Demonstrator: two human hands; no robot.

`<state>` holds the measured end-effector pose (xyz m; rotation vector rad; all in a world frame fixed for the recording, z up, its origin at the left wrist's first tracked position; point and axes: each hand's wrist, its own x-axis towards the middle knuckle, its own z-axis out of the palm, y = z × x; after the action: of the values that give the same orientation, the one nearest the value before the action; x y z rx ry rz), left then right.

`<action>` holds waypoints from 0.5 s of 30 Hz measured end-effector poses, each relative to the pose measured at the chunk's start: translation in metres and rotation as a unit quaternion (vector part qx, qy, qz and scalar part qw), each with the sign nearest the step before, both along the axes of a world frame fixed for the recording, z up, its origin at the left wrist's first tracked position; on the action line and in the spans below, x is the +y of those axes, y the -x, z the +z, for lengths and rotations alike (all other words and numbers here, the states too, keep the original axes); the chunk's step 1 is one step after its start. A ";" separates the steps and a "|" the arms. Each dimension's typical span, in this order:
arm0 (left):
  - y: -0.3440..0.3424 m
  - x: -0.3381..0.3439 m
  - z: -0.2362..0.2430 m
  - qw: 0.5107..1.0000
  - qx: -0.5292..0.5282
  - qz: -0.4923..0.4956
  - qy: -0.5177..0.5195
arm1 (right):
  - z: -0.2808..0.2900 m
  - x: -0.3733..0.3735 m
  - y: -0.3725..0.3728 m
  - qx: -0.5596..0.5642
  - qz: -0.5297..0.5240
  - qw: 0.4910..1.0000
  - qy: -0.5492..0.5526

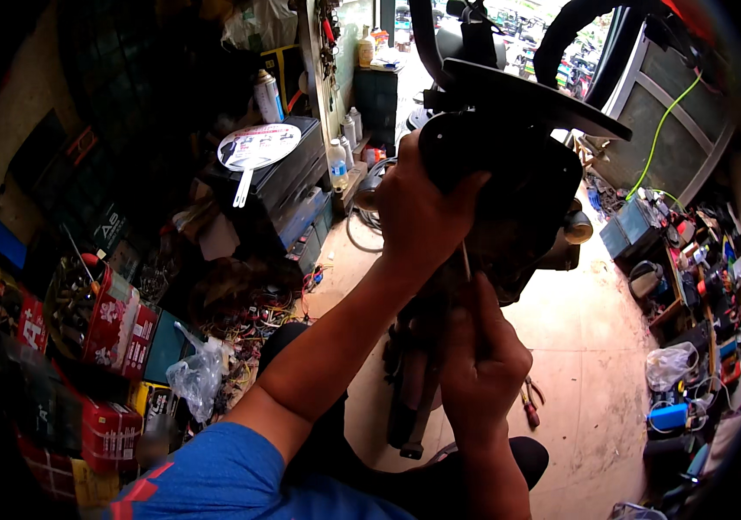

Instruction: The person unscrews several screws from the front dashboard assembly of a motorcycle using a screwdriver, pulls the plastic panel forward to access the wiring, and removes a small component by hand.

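A dark scooter-like vehicle with a black front housing [509,160] stands before me, backlit and mostly in shadow. My left hand [427,212] is closed on the housing's left edge, its thumb lying across the front. Below it, my right hand [481,355] grips a screwdriver [466,260]. Only its thin metal shaft shows, pointing up at the housing's underside. The fingers cover the handle, and shadow hides where the tip meets the vehicle. Above the housing sits a flat black panel [535,95].
Pliers [532,404] lie on the pale floor [578,373] right of my right hand. A white fan-shaped paddle [260,147] rests on a black cabinet [288,173] at left. Red boxes [119,321] and tangled wires lie below it. Cluttered shelves [691,295] line the right wall.
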<state>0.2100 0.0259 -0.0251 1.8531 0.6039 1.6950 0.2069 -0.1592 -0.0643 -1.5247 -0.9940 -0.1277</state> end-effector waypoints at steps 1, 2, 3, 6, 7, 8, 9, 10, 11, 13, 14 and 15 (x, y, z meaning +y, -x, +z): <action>0.002 0.000 0.000 1.000 0.006 0.007 0.002 | -0.002 -0.001 -0.001 0.005 0.014 1.000 0.014; 0.000 -0.001 0.001 1.000 0.005 0.008 0.004 | -0.003 -0.004 -0.003 0.004 0.022 0.999 0.028; -0.002 -0.001 0.001 1.000 -0.005 -0.001 0.003 | -0.003 -0.006 -0.006 0.003 0.030 0.999 0.042; -0.002 0.000 0.000 1.000 -0.017 -0.010 -0.004 | 0.000 -0.006 -0.012 0.020 0.053 0.998 0.023; -0.001 0.001 0.000 1.000 -0.013 -0.007 -0.008 | 0.002 -0.006 -0.014 0.020 0.060 0.997 0.032; -0.002 0.002 -0.001 1.000 -0.011 -0.007 -0.011 | 0.006 -0.008 -0.017 0.018 0.064 0.997 0.041; -0.004 0.003 -0.004 1.000 -0.018 -0.008 -0.020 | 0.007 -0.010 -0.018 0.016 0.067 0.996 0.051; -0.005 0.005 -0.007 0.999 -0.025 -0.008 -0.028 | 0.002 -0.010 -0.018 -0.008 0.055 0.997 0.056; -0.006 0.005 -0.006 0.999 -0.032 -0.010 -0.037 | 0.004 -0.011 -0.018 -0.029 0.053 0.996 0.067; -0.006 0.003 -0.004 0.999 -0.021 -0.002 -0.025 | 0.015 -0.013 -0.023 -0.071 0.046 0.992 0.090; -0.004 0.002 -0.001 1.000 -0.015 0.003 -0.023 | 0.021 -0.014 -0.023 -0.078 0.040 0.991 0.105; -0.003 0.003 -0.001 1.000 -0.009 0.011 -0.026 | 0.027 -0.015 -0.023 -0.085 0.033 0.989 0.119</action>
<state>0.2135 0.0291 -0.0256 1.8712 0.5793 1.7552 0.2302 -0.1746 -0.0372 -1.7177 -1.2284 -0.0959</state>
